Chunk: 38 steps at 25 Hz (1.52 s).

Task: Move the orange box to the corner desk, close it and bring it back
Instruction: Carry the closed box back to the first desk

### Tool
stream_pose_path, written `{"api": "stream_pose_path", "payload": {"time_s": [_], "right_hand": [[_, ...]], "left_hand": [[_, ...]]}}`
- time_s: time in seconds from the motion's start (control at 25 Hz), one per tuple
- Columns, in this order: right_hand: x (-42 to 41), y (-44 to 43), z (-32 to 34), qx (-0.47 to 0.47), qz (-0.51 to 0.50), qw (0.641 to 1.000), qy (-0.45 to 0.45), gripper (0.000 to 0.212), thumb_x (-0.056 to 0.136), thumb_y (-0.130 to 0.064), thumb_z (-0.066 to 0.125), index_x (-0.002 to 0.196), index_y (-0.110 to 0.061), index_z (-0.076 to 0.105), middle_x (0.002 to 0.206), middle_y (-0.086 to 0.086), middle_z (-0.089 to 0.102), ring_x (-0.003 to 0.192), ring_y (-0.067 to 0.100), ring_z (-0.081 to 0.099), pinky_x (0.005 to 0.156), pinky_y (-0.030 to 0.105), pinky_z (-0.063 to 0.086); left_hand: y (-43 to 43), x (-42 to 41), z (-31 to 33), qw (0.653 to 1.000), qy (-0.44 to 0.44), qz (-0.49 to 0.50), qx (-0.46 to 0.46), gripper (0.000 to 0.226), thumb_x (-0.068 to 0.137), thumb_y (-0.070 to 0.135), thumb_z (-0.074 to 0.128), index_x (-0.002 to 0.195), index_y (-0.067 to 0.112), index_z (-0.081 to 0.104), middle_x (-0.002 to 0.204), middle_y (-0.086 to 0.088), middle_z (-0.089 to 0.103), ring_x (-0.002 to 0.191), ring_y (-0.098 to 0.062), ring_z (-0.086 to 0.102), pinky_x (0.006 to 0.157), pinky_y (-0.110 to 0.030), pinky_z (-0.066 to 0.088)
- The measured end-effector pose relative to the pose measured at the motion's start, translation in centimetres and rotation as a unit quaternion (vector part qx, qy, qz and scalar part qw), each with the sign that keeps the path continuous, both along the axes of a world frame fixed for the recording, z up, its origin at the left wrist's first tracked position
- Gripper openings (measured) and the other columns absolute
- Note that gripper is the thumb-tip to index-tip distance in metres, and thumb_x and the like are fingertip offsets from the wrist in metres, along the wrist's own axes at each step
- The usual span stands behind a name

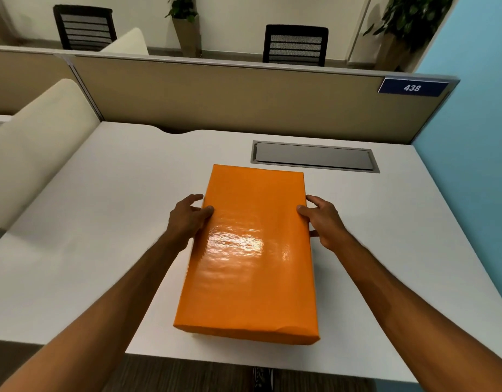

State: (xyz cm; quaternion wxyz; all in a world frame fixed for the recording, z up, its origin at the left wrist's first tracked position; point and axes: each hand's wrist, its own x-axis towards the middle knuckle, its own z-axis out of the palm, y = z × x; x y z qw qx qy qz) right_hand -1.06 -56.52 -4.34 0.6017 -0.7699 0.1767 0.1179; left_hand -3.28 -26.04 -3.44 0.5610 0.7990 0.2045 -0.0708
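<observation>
The glossy orange box (251,250) stands with its lid down on the white desk (102,222), its long axis running away from me. My left hand (187,217) grips its left side, thumb on the lid and fingers down the wall. My right hand (324,222) grips the right side the same way. Whether the box rests on the desk or is slightly raised, I cannot tell.
A grey cable hatch (314,157) is set into the desk just beyond the box. A beige partition (230,94) with a blue "438" sign (412,87) backs the desk, a blue wall (476,137) is on the right. A cream divider (37,148) stands left. Chairs and plants lie beyond.
</observation>
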Motion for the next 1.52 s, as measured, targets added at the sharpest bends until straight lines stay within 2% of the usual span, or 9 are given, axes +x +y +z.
{"api": "stream_pose_path", "payload": {"time_s": [0.12, 0.24, 0.36, 0.44, 0.56, 0.72, 0.88, 1.32, 1.52], "right_hand": [[-2.6, -0.1, 0.0, -0.011, 0.01, 1.0, -0.004, 0.059, 0.093, -0.029, 0.063, 0.148, -0.022, 0.04, 0.14, 0.01, 0.055, 0.111, 0.03, 0.059, 0.08, 0.05, 0.054], [-5.4, -0.3, -0.1, 0.006, 0.024, 1.0, 0.003, 0.059, 0.092, -0.029, 0.065, 0.146, -0.024, 0.042, 0.136, 0.008, 0.057, 0.106, 0.026, 0.06, 0.063, 0.036, 0.055], [-8.2, -0.6, -0.3, 0.025, 0.029, 0.999, 0.015, 0.057, 0.089, -0.031, 0.068, 0.141, -0.027, 0.046, 0.128, 0.005, 0.06, 0.102, 0.025, 0.062, 0.058, 0.034, 0.053], [-8.8, -0.7, -0.4, 0.038, 0.021, 0.999, 0.019, 0.048, 0.088, -0.033, 0.069, 0.131, -0.029, 0.05, 0.125, 0.007, 0.061, 0.096, 0.022, 0.064, 0.057, 0.034, 0.053], [-10.2, -0.7, -0.6, 0.062, 0.02, 0.997, 0.036, 0.045, 0.087, -0.036, 0.069, 0.128, -0.031, 0.05, 0.125, 0.008, 0.061, 0.097, 0.023, 0.063, 0.063, 0.04, 0.054], [-10.6, -1.2, -1.0, 0.094, 0.037, 0.993, 0.054, 0.063, 0.084, -0.032, 0.073, 0.14, -0.031, 0.044, 0.127, 0.005, 0.06, 0.109, 0.03, 0.061, 0.079, 0.052, 0.053], [-9.4, -1.5, -0.7, 0.084, 0.044, 0.994, 0.052, 0.072, 0.082, -0.029, 0.075, 0.145, -0.029, 0.041, 0.133, 0.006, 0.057, 0.116, 0.034, 0.058, 0.082, 0.054, 0.051], [-2.9, 1.4, 1.0, 0.104, 0.09, 0.99, 0.033, 0.072, 0.085, -0.028, 0.072, 0.149, -0.029, 0.038, 0.135, 0.006, 0.057, 0.117, 0.034, 0.058, 0.087, 0.058, 0.049], [-0.4, 4.0, 1.7, 0.117, 0.117, 0.986, 0.024, 0.07, 0.085, -0.028, 0.072, 0.147, -0.031, 0.04, 0.131, 0.003, 0.058, 0.114, 0.032, 0.059, 0.085, 0.056, 0.049]], "left_hand": [[0.5, -2.5, 0.2, 0.999, 0.016, -0.014, -0.03, 0.06, 0.087, 0.027, 0.068, 0.142, 0.021, 0.044, 0.128, -0.011, 0.062, 0.103, -0.03, 0.06, 0.075, -0.045, 0.051], [1.0, -5.1, 0.0, 0.997, 0.041, -0.028, -0.064, 0.063, 0.086, 0.025, 0.07, 0.142, 0.023, 0.042, 0.126, -0.012, 0.061, 0.11, -0.034, 0.058, 0.079, -0.051, 0.05], [1.5, -7.7, 0.0, 0.993, 0.052, -0.048, -0.092, 0.062, 0.086, 0.028, 0.07, 0.141, 0.03, 0.042, 0.117, -0.006, 0.061, 0.107, -0.033, 0.059, 0.077, -0.053, 0.05], [1.6, -8.0, -0.1, 0.993, 0.049, -0.047, -0.1, 0.063, 0.087, 0.032, 0.068, 0.143, 0.032, 0.04, 0.116, -0.004, 0.059, 0.104, -0.031, 0.058, 0.076, -0.054, 0.05], [1.5, -9.0, 0.0, 0.99, 0.054, -0.051, -0.117, 0.064, 0.089, 0.035, 0.064, 0.146, 0.034, 0.036, 0.118, -0.004, 0.058, 0.099, -0.029, 0.058, 0.076, -0.054, 0.049], [0.9, -9.0, 0.0, 0.99, 0.06, -0.054, -0.117, 0.068, 0.088, 0.034, 0.065, 0.148, 0.036, 0.032, 0.126, -0.003, 0.054, 0.106, -0.033, 0.055, 0.08, -0.056, 0.048], [0.7, -8.3, 0.1, 0.99, 0.059, -0.052, -0.119, 0.072, 0.085, 0.031, 0.069, 0.147, 0.035, 0.033, 0.124, -0.002, 0.054, 0.106, -0.033, 0.054, 0.078, -0.054, 0.048], [2.1, -6.0, 2.3, 0.995, 0.014, 0.047, -0.086, 0.071, 0.086, 0.027, 0.07, 0.146, 0.026, 0.033, 0.12, -0.006, 0.056, 0.1, -0.029, 0.057, 0.078, -0.051, 0.046], [4.2, -5.4, 3.4, 0.993, 0.004, 0.079, -0.082, 0.05, 0.085, 0.034, 0.07, 0.129, 0.021, 0.05, 0.121, -0.008, 0.061, 0.093, -0.024, 0.061, 0.075, -0.046, 0.048]]}}
